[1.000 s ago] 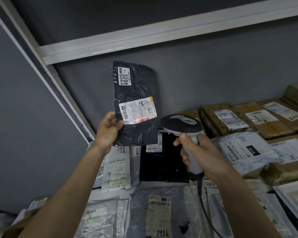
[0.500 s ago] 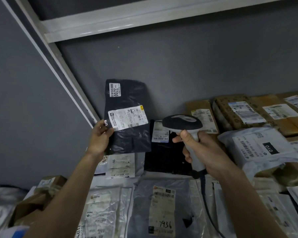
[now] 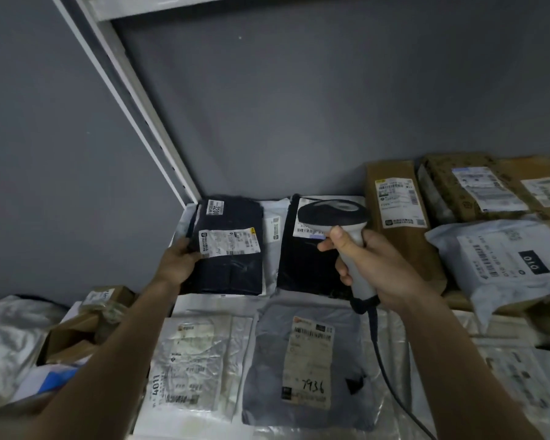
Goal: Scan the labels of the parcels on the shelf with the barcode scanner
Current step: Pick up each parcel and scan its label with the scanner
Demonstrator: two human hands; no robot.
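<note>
- Our left hand (image 3: pixel 177 265) is gripping the dark parcel (image 3: pixel 232 249), lying at its 2 o'clock.
- Our right hand (image 3: pixel 373 265) is clamping the barcode scanner (image 3: pixel 334 214), head at 11 o'clock.

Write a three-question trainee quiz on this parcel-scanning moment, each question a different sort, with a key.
1. True or false: the right hand grips the barcode scanner.
2. The left hand holds which parcel? A) brown box B) dark bag C) white bag marked 010
3. Fill in: the handwritten number on the grey bag nearest the camera is ____.

Key: 1 true; 2 B; 3 7936.
</note>
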